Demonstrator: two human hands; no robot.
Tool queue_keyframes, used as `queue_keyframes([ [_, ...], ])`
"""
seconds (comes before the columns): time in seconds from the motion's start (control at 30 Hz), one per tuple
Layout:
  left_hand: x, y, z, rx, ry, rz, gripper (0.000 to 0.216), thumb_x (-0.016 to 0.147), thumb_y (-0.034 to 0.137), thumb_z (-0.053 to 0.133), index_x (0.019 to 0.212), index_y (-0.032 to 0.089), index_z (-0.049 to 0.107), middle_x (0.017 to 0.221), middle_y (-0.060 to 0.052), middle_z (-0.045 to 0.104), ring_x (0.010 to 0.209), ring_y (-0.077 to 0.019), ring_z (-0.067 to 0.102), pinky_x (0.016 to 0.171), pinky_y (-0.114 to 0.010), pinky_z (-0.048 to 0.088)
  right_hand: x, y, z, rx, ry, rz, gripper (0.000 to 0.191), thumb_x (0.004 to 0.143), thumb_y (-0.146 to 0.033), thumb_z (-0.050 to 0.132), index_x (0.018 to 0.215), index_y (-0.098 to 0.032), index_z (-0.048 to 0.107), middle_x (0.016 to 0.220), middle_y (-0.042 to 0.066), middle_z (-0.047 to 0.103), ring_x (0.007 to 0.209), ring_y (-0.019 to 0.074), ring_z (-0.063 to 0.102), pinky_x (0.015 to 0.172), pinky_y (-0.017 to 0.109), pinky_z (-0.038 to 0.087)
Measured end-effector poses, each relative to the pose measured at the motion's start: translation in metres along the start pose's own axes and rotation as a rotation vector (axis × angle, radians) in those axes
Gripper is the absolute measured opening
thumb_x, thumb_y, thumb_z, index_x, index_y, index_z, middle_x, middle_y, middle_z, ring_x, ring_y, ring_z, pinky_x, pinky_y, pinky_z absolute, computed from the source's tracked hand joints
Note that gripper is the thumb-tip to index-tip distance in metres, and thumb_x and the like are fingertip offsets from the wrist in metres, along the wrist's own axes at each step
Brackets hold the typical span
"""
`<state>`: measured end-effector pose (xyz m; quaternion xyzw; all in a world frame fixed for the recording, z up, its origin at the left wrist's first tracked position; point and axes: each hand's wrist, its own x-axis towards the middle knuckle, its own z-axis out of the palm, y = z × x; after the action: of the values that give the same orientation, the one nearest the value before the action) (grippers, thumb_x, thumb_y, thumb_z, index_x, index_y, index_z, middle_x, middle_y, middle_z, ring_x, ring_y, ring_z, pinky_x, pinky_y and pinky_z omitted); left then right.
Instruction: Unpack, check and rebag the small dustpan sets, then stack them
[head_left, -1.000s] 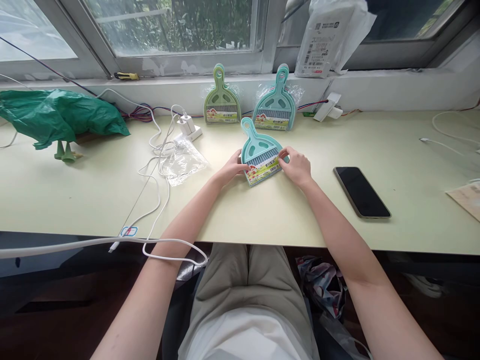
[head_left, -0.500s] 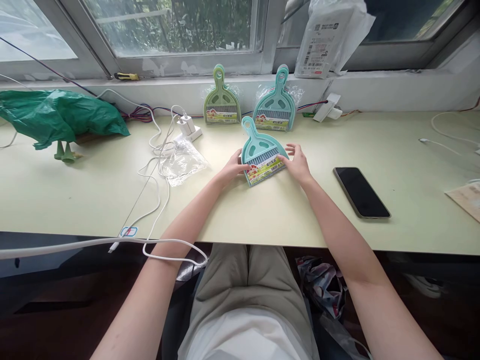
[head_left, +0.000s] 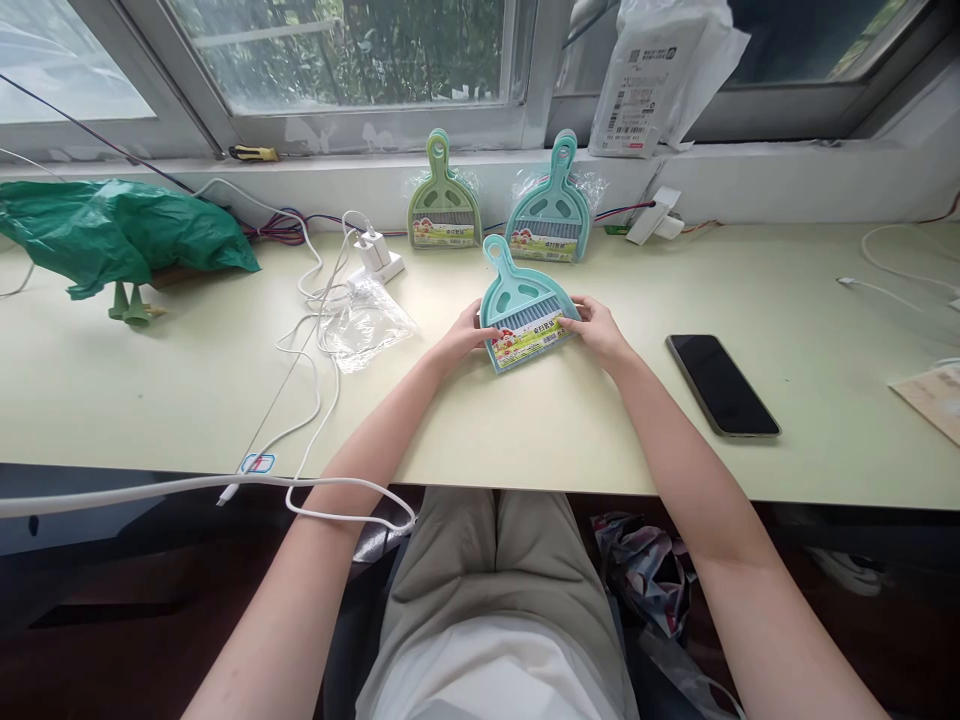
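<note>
A turquoise mini dustpan and brush set [head_left: 526, 305] is between my two hands, tilted to the left, its handle pointing up and away. A printed label with a cartoon crosses the brush bristles. My left hand [head_left: 466, 336] grips its left edge, thumb on the front and fingers mostly hidden behind. On the right edge, my right hand [head_left: 598, 330] is closed with the thumb over the label's corner. Against the wall behind lean a green dustpan set [head_left: 444, 205] and a second turquoise dustpan set [head_left: 551, 205], both in clear plastic.
A black phone [head_left: 724, 385] lies to the right on the pale table [head_left: 525, 440]. Clear plastic wrap [head_left: 367, 325], white cables and a charger [head_left: 371, 250] are on the left, beyond them a green plastic bag [head_left: 127, 235]. A white package [head_left: 637, 90] stands on the sill.
My right hand's fingers have come in from spread to closed around the right edge of the dustpan set. The set has shifted very slightly left.
</note>
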<state>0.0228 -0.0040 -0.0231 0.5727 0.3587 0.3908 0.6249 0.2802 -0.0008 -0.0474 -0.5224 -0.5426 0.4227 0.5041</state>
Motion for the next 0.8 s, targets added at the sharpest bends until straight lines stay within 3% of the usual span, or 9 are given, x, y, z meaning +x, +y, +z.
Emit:
queue_keyframes([
  [0.2,-0.001,0.002,0.000,-0.003,-0.005,0.017,0.060,0.060,0.019,0.072,0.116,0.020,0.050,0.108,-0.005,0.065,0.102,-0.0240,0.065,0.082,-0.036,0.054,-0.006,-0.009,0.003,0.027,0.007,0.043,0.047,0.065,-0.039,0.076,0.106,-0.024,0.058,0.100,0.003,0.069,0.095,0.0213,0.065,0.092,0.042,0.052],
  [0.43,-0.001,0.006,-0.002,-0.039,0.041,0.087,0.063,0.061,0.025,0.071,0.120,0.021,0.050,0.110,-0.005,0.067,0.105,-0.0247,0.065,0.088,-0.038,0.054,-0.012,-0.019,0.013,0.242,0.079,0.069,0.044,0.078,-0.058,0.063,0.109,-0.030,0.050,0.110,0.003,0.068,0.103,0.0192,0.066,0.085,0.036,0.059],
  [0.57,0.003,0.005,-0.004,-0.096,0.086,0.148,0.062,0.062,0.027,0.072,0.120,0.022,0.050,0.113,-0.004,0.067,0.109,-0.0233,0.064,0.092,-0.038,0.053,-0.022,-0.027,0.030,0.299,-0.087,0.043,0.050,0.079,-0.070,0.055,0.106,-0.028,0.055,0.119,0.006,0.067,0.110,0.0224,0.065,0.086,0.038,0.060],
  [0.67,0.005,0.005,-0.006,-0.125,0.121,0.160,0.060,0.061,0.027,0.073,0.117,0.021,0.051,0.113,-0.006,0.067,0.109,-0.0243,0.064,0.092,-0.038,0.053,-0.032,-0.033,0.047,0.348,-0.196,0.084,0.043,0.077,-0.061,0.064,0.104,-0.027,0.058,0.117,0.004,0.069,0.105,0.0215,0.068,0.088,0.038,0.060],
  [0.8,0.004,0.006,-0.006,-0.129,0.122,0.148,0.060,0.061,0.028,0.075,0.116,0.020,0.052,0.114,-0.006,0.067,0.108,-0.0240,0.064,0.090,-0.037,0.053,-0.037,-0.034,0.059,0.431,-0.150,0.171,0.030,0.076,-0.043,0.072,0.097,-0.025,0.061,0.104,0.003,0.073,0.087,0.0182,0.072,0.091,0.038,0.059],
])
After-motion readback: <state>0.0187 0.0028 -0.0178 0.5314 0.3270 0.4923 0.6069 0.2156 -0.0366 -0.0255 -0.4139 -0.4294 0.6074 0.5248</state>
